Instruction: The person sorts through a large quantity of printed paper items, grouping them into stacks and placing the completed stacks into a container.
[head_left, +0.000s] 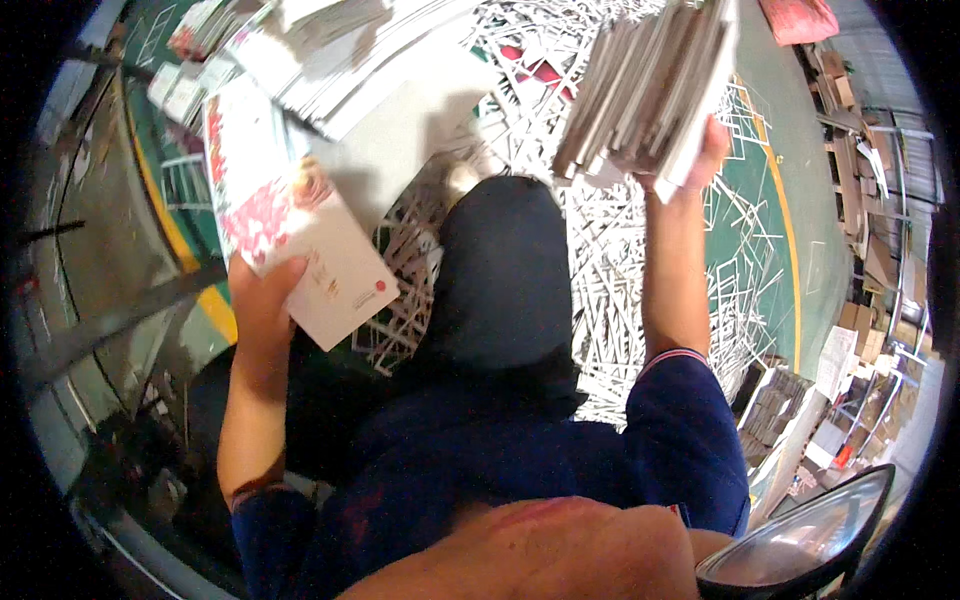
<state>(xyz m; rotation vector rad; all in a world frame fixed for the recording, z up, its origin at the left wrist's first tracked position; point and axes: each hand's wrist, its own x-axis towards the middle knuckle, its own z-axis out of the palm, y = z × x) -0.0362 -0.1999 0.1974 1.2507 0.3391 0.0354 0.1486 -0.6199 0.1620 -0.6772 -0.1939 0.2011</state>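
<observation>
My left hand (262, 289) grips a flower-printed card piece (337, 262), its thumb lying on the printed face. That piece has red and pink blossoms, a pale beige end and some small writing. Whether it is one piece or a thin stack, I cannot tell. Held up on the other side, a thick bundle of card pieces (641, 90) shows its grey-brown and white edges. My right hand (709, 161) is wrapped around the bundle's lower right side, with most of its fingers hidden.
Narrow white paper offcuts (607, 300) cover much of the green floor (739, 202) around my legs. White sheets (390, 67) lie in stacks ahead, beside smaller printed stacks (180, 94). A dark metal bar (127, 319) crosses at left. Shelving with cardboard boxes (862, 330) lines the right.
</observation>
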